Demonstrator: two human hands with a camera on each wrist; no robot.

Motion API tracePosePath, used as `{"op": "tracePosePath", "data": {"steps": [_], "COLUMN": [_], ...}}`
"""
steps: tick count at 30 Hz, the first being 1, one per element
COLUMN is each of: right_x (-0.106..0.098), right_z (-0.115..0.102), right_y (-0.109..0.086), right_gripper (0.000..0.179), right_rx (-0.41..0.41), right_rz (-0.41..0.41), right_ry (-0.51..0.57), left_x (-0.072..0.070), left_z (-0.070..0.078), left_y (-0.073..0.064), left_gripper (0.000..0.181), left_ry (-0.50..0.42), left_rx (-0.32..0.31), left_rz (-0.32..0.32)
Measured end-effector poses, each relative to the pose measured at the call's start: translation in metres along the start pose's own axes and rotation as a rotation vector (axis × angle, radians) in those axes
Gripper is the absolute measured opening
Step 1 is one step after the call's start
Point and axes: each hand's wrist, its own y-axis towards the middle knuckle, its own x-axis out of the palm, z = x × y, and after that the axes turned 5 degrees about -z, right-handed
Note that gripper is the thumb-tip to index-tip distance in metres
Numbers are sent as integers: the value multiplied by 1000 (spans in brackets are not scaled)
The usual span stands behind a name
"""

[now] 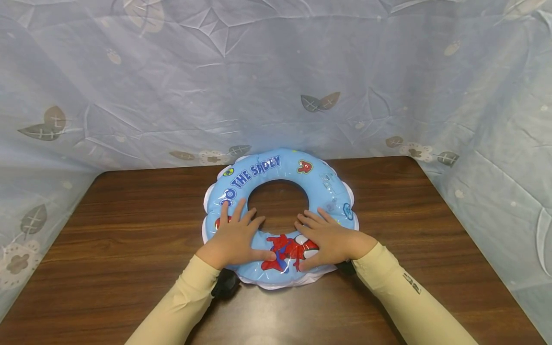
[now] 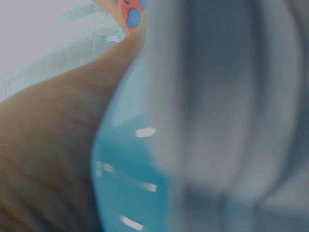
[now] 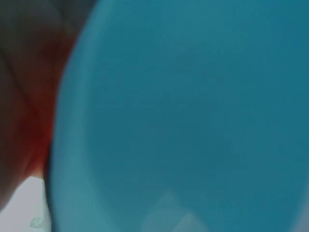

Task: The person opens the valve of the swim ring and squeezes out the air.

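Note:
A light-blue inflated swim ring [image 1: 329,187] with a white scalloped edge and a red-and-blue cartoon figure lies flat on the table, seen whole in the head view. My left hand [image 1: 235,239] rests on its near left part, fingers spread and fairly straight. On the near right part lies my right hand [image 1: 329,239], its fingers likewise extended over the ring. Both thumbs point inward toward the printed figure. The swim ring's blue side [image 2: 125,169] and pale edge fill much of the left wrist view. In the right wrist view, the blue vinyl of the swim ring [image 3: 183,121] covers most of the picture.
The dark brown wooden table [image 1: 142,230] spreads around the ring. A grey-blue curtain [image 1: 258,86] with leaf and flower prints hangs behind the table and along both sides. A black wrist device [image 1: 226,283] sits under the left wrist.

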Motion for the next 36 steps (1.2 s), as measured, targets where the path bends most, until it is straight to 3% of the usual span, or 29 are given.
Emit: {"op": "tracePosePath", "data": {"steps": [36], "right_x": [1], "right_z": [2], "right_y": [1], "right_gripper": [109], "right_rx": [-7], "right_rz": [15], "right_ry": [27], "left_x": [2], "left_z": [0], "left_y": [1], "left_gripper": [101], "left_ry": [19], "left_rx": [-2], "left_rz": [11]}}
